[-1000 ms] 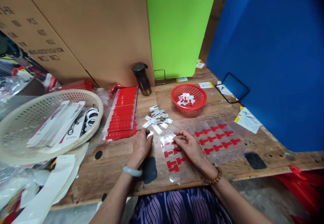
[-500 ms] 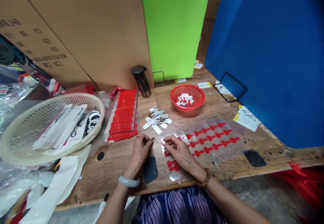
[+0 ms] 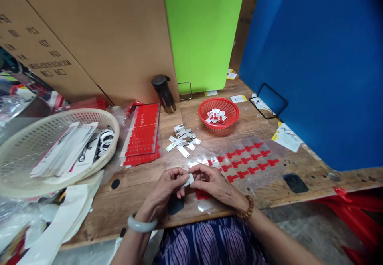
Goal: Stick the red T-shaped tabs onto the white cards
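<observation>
In front of me, my left hand (image 3: 167,185) and my right hand (image 3: 214,185) meet, both closed on one small white card (image 3: 189,180) between the fingertips. Under and beside my right hand lies a clear plastic sheet with rows of red T-shaped stickers (image 3: 245,161); part of it is covered by the hand. Beyond my hands is a loose pile of small white cards (image 3: 183,152), some with metal-coloured pieces. Farther back stands a red basket (image 3: 201,115) holding white cards marked with red.
Stacked red sticker sheets (image 3: 142,131) lie left of the pile. A dark tumbler (image 3: 164,95) stands behind them. At far left is a white basket (image 3: 112,153) of packaged cards. A blue panel (image 3: 311,77) with a black wire stand (image 3: 269,116) bounds the right side.
Both hands have come together; the right hand moved left to the small piece in the left hand. The piece now shows its white face. The view shifted slightly.
</observation>
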Demonstrator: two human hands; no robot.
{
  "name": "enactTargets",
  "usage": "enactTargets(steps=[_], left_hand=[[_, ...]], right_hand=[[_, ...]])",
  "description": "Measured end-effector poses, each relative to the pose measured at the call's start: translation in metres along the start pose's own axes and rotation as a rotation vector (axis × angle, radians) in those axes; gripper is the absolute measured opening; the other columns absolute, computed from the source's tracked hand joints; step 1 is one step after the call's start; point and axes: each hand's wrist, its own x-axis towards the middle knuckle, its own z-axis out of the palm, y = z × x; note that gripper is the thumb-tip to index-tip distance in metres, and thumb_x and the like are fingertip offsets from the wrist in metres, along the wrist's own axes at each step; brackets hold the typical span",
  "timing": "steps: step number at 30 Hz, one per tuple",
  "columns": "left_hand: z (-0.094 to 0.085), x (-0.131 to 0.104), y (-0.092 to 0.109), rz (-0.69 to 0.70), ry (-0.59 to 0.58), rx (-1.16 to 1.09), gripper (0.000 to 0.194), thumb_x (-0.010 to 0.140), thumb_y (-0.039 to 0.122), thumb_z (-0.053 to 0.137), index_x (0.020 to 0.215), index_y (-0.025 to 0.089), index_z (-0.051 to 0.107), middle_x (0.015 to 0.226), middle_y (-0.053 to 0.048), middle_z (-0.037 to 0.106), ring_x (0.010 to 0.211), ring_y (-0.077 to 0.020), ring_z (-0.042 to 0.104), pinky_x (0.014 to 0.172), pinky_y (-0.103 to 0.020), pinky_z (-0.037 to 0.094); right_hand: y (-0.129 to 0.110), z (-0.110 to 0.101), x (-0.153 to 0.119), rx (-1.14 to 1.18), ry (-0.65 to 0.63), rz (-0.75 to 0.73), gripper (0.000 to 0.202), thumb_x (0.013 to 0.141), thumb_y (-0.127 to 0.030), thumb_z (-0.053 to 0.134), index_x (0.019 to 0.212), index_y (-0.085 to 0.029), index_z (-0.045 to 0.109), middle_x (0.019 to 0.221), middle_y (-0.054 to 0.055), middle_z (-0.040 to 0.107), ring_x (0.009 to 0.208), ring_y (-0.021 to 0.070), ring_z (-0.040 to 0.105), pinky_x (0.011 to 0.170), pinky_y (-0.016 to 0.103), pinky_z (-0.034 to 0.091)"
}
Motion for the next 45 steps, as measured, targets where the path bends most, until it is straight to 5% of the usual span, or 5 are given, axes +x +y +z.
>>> enactTargets(steps=[16, 21, 27, 40, 45], left_hand=[[0.005, 0.000, -0.003, -0.125, -0.036, -0.182, 0.033, 0.056, 0.026, 0.083, 0.076, 0.009, 0.063, 0.050, 0.000, 0.061, 0.038, -0.0056, 0.053, 0.041, -0.014, 0.042], [0.013, 0.010, -0.012, -0.041, 0.108, -0.178, 0.036, 0.057, 0.029, 0.082, 0.078, 0.012, 0.058, 0.057, -0.002, 0.066, 0.045, -0.0089, 0.061, 0.048, -0.016, 0.048], [0.026, 0.024, -0.031, 0.061, 0.167, -0.155, 0.038, 0.061, 0.030, 0.080, 0.087, 0.014, 0.057, 0.070, -0.004, 0.070, 0.061, -0.0130, 0.068, 0.064, -0.023, 0.054], [0.026, 0.034, -0.041, 0.063, 0.187, -0.086, 0.032, 0.068, 0.023, 0.073, 0.093, 0.012, 0.056, 0.071, -0.005, 0.071, 0.064, -0.0142, 0.070, 0.065, -0.022, 0.053], [0.027, 0.034, -0.042, 0.052, 0.183, -0.108, 0.032, 0.067, 0.023, 0.074, 0.092, 0.013, 0.056, 0.070, -0.004, 0.071, 0.065, -0.0148, 0.070, 0.065, -0.022, 0.053]], right_hand=[[0.009, -0.009, -0.012, -0.149, 0.081, -0.105, 0.016, 0.082, -0.034, 0.062, 0.090, -0.020, 0.060, 0.077, -0.002, 0.057, 0.068, 0.0122, 0.054, 0.064, 0.024, 0.044], [0.009, -0.017, -0.019, -0.253, 0.195, -0.043, 0.032, 0.080, -0.024, 0.063, 0.111, -0.021, 0.054, 0.090, 0.001, 0.059, 0.075, 0.0140, 0.057, 0.070, 0.027, 0.047], [0.011, -0.016, -0.045, -0.601, 0.143, -0.057, 0.014, 0.088, -0.017, 0.047, 0.080, -0.022, 0.057, 0.081, 0.001, 0.059, 0.078, 0.0168, 0.056, 0.073, 0.031, 0.045], [0.030, 0.004, -0.050, -0.886, 0.208, -0.108, 0.015, 0.087, -0.010, 0.044, 0.086, -0.021, 0.054, 0.089, 0.006, 0.057, 0.089, 0.0222, 0.055, 0.082, 0.040, 0.047], [0.043, 0.006, -0.066, -0.837, 0.311, -0.266, 0.023, 0.089, -0.019, 0.046, 0.110, -0.025, 0.055, 0.107, 0.009, 0.058, 0.111, 0.0273, 0.050, 0.093, 0.046, 0.044]])
